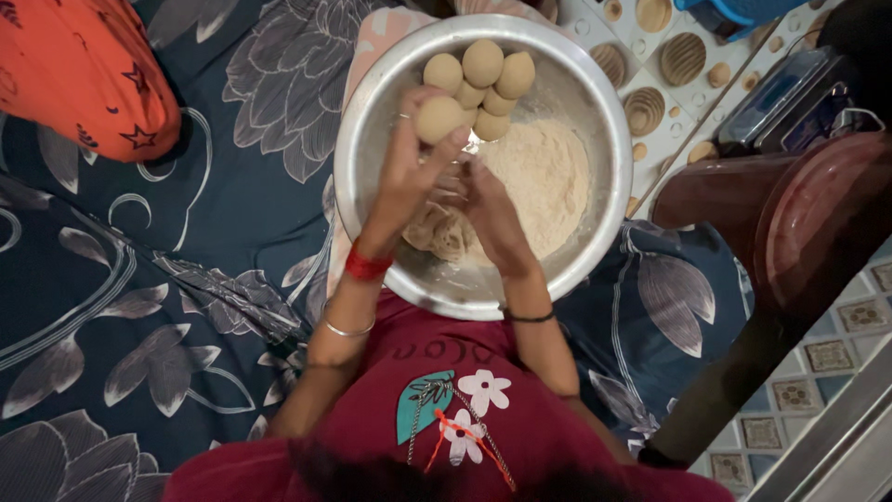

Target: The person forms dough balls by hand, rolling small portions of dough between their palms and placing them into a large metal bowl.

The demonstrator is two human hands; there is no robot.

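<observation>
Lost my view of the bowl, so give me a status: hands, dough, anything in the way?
Left hand holds a dough ball over the steel bowl. Right hand on the dough lump. Six balls piled at the far rim. Flour heap alongside, nothing blocking.

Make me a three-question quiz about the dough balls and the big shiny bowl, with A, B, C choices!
1. Where is the heap of pale loose flour?
A. inside the round shiny metal bowl
B. on the dark floral cloth
C. on the tiled floor

2. What colour is the thick band on the left wrist?
A. blue
B. red
C. yellow

3. What is the left hand doing?
A. lying flat and empty
B. holding a spoon
C. holding a round tan dough ball

Answers:
1 A, the flour lies against the bowl's inner right side.
2 B, a red band circles that wrist above a thin silver bangle.
3 C, its fingers wrap the ball, lifted near the pile of finished dough balls, while the right hand sits lower in the bowl.
</observation>
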